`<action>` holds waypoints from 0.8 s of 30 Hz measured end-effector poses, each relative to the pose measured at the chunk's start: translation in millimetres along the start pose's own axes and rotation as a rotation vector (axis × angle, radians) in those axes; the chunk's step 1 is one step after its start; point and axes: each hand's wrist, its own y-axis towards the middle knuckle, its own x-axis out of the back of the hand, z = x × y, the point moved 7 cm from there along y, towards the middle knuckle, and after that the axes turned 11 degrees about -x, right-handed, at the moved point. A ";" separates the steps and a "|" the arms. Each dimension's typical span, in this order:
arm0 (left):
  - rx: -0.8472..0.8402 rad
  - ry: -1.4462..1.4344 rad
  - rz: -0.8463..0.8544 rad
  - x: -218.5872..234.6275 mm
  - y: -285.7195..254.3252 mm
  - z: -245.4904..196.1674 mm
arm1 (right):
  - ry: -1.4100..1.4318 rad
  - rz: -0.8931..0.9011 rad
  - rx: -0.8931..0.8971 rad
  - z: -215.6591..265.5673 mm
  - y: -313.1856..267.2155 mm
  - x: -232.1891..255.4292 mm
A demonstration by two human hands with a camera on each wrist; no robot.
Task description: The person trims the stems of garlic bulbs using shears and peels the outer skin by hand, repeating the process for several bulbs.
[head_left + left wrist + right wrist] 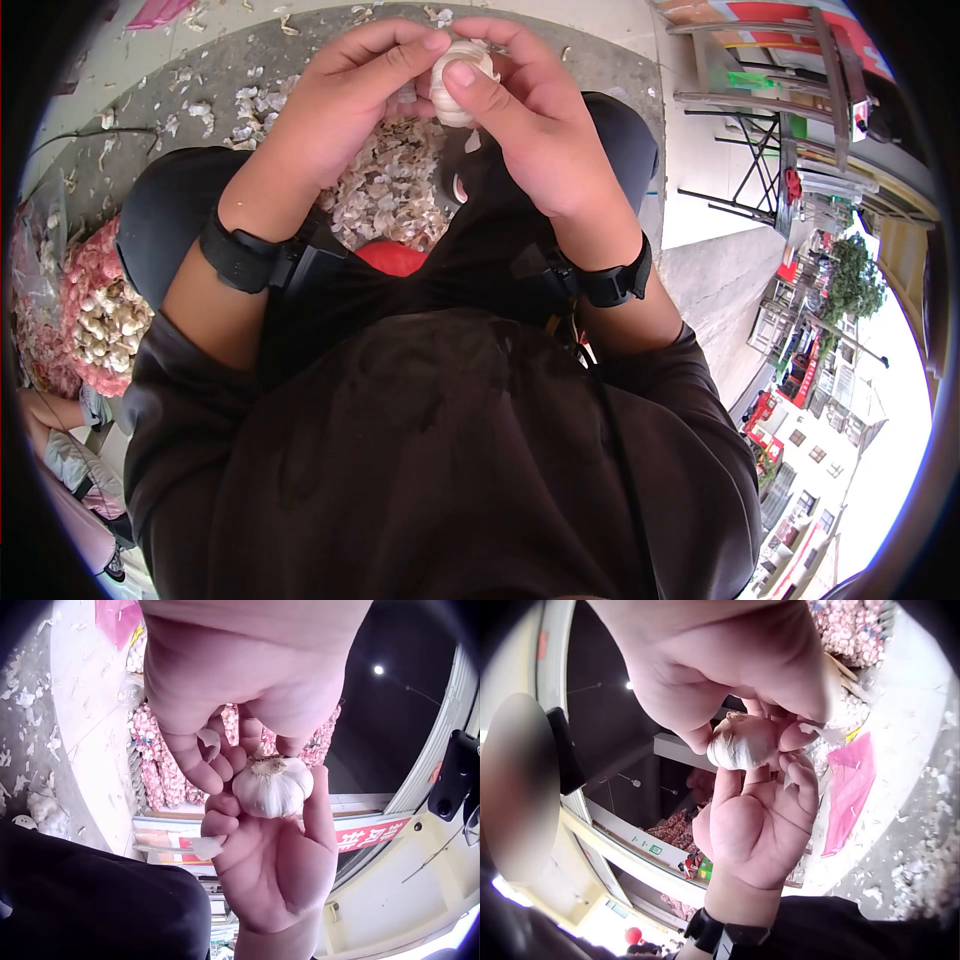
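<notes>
A whitish garlic bulb [462, 84] is between the two hands at the top of the head view. The right hand [550, 125] grips it, thumb across its face. The left hand [350, 95] touches its other side with thumb and fingertips. In the left wrist view the bulb [273, 786] shows its root end, and a loose flake of skin [208, 847] is at the right hand's fingers. The right wrist view shows the bulb [742, 741] between the hands, with papery skin [821, 733] by the fingertips.
Peeled skins [390, 190] lie heaped between the knees, above something red [392, 258]. A pink net bag of garlic bulbs [108, 325] stands at the left. Skin scraps litter the grey floor [235, 60]. A wooden rack and a folding frame [765, 165] are at the right.
</notes>
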 end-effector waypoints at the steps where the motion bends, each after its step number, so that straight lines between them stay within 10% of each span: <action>1: 0.010 -0.020 0.007 0.9 -0.4 -0.4 | -0.053 -0.003 0.037 1.0 -0.6 0.5; 24: 0.051 -0.082 0.209 -5.4 -0.9 3.6 | -1.000 -0.207 0.570 35.8 -34.7 -6.1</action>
